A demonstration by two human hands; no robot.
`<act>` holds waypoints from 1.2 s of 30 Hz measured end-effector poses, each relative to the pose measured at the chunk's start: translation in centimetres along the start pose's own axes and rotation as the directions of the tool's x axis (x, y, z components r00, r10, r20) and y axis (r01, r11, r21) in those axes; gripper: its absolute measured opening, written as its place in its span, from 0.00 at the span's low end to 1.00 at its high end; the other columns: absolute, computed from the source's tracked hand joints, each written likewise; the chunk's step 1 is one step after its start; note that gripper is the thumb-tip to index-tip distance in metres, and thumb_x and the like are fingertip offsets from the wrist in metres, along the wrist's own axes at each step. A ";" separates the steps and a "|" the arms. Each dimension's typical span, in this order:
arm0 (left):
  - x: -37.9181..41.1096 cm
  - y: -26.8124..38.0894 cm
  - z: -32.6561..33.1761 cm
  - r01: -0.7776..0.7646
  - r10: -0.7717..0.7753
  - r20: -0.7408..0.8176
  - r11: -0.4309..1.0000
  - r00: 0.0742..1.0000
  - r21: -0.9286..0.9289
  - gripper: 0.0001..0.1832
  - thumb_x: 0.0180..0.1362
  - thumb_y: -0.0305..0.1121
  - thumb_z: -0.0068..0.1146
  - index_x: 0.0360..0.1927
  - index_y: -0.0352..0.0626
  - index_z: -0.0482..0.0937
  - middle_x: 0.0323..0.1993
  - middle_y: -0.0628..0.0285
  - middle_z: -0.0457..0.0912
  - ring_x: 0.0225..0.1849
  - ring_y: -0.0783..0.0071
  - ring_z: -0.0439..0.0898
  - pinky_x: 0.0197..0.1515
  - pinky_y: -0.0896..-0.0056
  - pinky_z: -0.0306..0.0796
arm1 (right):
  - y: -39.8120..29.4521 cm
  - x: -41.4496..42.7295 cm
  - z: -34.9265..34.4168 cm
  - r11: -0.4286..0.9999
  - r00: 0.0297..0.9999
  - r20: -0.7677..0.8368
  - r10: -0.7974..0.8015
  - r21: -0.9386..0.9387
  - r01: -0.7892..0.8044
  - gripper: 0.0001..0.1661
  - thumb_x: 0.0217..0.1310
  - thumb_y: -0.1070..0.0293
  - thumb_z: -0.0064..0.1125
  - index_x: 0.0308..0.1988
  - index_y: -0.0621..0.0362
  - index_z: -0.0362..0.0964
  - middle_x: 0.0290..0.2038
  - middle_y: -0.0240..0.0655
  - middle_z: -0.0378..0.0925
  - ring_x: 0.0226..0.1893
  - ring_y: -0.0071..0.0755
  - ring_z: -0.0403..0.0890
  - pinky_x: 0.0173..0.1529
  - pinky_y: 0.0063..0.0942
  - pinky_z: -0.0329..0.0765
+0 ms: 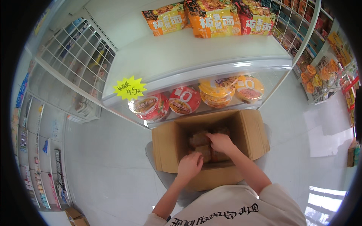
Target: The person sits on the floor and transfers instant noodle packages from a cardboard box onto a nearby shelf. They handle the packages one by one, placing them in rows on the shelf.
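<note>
An open cardboard box (165, 148) stands before me, its flaps folded outward. Down in its shaded inside lie several brownish packs (204, 151) in clear wrapping; their contents are too dark to make out. My right hand (222, 142) reaches in with fingertips at the upper packs. Over the near left part of the box is my left hand (190, 166), its fingers curled beside the lower left pack. Whether either hand grips a pack cannot be told, because the fingers partly hide the contact.
Beyond the box rises a white shelf unit (198, 53) with bagged noodles (215, 21) on its upper board. Red noodle bowls (185, 100) and yellow ones (217, 93) sit below. A yellow price tag (130, 88) juts from the shelf edge. A grey seat (167, 180) supports the box.
</note>
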State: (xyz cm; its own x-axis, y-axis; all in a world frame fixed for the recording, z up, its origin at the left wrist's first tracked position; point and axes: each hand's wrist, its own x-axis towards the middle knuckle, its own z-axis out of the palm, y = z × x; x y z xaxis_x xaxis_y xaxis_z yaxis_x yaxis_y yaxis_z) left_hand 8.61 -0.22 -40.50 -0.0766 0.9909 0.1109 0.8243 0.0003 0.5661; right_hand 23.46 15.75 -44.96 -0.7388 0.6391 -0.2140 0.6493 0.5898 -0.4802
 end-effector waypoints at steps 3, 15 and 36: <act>0.3 0.4 -0.7 0.048 -0.047 0.086 0.999 0.995 -0.007 0.08 0.63 0.32 0.60 0.43 0.43 0.81 0.35 0.55 0.86 0.35 0.54 0.85 0.39 0.55 0.78 | -2.7 -6.4 -2.0 0.966 0.982 -0.185 -0.019 0.251 0.066 0.25 0.55 0.68 0.59 0.55 0.52 0.75 0.34 0.47 0.85 0.36 0.54 0.86 0.41 0.51 0.81; 18.4 9.8 -14.2 -0.377 0.070 -0.427 0.610 0.902 -0.697 0.09 0.69 0.22 0.54 0.51 0.37 0.76 0.42 0.61 0.83 0.44 0.73 0.81 0.50 0.72 0.75 | -3.6 -11.1 1.1 0.992 0.861 -0.505 0.055 0.129 0.012 0.04 0.57 0.67 0.60 0.33 0.54 0.77 0.26 0.38 0.82 0.29 0.43 0.84 0.34 0.42 0.80; 39.8 9.0 -16.6 -0.123 0.020 -0.157 0.726 0.987 -0.676 0.34 0.53 0.41 0.78 0.57 0.29 0.78 0.50 0.56 0.86 0.49 0.70 0.85 0.50 0.69 0.79 | -3.5 -11.6 1.8 0.993 0.848 -0.530 -0.032 0.076 0.086 0.04 0.57 0.68 0.61 0.33 0.54 0.78 0.26 0.38 0.82 0.27 0.44 0.84 0.32 0.40 0.81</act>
State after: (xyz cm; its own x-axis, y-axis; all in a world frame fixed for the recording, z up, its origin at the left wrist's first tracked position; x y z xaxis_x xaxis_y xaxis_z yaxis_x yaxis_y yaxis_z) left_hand 3.67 36.96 -17.41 -0.1469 0.9572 0.2494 0.2288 -0.2124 0.9500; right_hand 29.39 5.41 -42.33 -0.5516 0.7840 0.2847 0.5679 0.6030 -0.5603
